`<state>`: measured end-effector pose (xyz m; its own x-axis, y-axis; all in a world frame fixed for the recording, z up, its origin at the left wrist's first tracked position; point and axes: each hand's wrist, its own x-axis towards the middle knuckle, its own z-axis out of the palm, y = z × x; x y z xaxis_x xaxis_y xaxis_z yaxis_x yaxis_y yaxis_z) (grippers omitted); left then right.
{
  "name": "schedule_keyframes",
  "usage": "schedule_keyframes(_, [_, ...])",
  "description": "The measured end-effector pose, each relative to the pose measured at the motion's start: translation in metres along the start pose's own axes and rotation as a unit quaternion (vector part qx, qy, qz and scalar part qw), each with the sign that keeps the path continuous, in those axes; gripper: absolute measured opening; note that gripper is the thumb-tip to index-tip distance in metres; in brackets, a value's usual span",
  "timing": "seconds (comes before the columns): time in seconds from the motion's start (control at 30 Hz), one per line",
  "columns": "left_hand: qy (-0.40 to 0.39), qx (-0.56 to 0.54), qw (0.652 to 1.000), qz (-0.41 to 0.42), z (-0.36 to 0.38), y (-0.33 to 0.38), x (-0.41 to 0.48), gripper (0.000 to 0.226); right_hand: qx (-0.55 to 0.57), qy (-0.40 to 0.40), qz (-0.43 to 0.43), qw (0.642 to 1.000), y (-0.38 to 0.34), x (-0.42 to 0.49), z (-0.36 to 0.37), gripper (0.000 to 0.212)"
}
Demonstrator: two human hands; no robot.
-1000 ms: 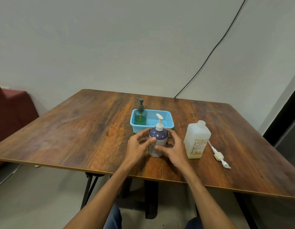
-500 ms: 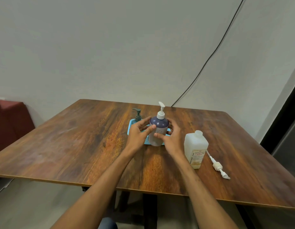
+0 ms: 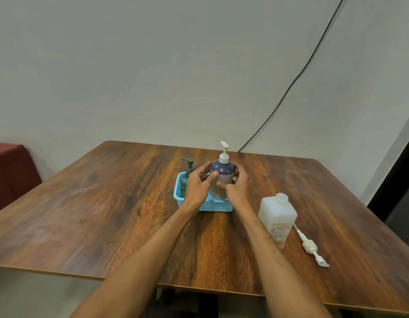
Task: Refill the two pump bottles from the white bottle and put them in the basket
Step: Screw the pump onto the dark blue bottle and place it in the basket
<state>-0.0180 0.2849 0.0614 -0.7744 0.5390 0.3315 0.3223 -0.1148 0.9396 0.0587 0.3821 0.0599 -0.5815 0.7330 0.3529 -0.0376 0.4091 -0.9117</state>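
Observation:
A purple pump bottle (image 3: 222, 174) with a white pump stands upright in the right half of the blue basket (image 3: 218, 206). My left hand (image 3: 199, 185) grips its left side and my right hand (image 3: 236, 188) grips its right side, fingers curled round the body. A green pump bottle (image 3: 184, 180) with a dark pump stands in the basket's left half, partly hidden by my left hand. The white bottle (image 3: 277, 218) stands uncapped on the table to the right of my right arm.
A loose white pump with its tube (image 3: 310, 245) lies on the wooden table (image 3: 107, 203) right of the white bottle. A black cable runs down the wall behind the table. A red seat (image 3: 10, 171) stands at the far left.
Both hands lifted the purple bottle off the table, carried it forward over the basket's near rim, and now its base is down inside the basket beside the green bottle.

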Motion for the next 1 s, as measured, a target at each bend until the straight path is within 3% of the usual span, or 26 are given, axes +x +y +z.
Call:
schedule_keyframes(0.43, [-0.025, 0.050, 0.997, -0.049, 0.009, -0.039, 0.007, 0.051, -0.058, -0.025, 0.056, 0.996, 0.041, 0.005, 0.008, 0.073])
schedule_keyframes(0.7, [-0.065, 0.095, 0.992, -0.055, 0.006, -0.039, 0.015, 0.047, -0.206, -0.003, 0.065, 0.976, 0.045, 0.002, 0.010, 0.074])
schedule_keyframes(1.0, [-0.048, 0.127, 0.990, -0.029, 0.008, -0.032, 0.009, 0.044, -0.196, -0.019, 0.082, 0.977, 0.036, -0.001, 0.001, 0.083])
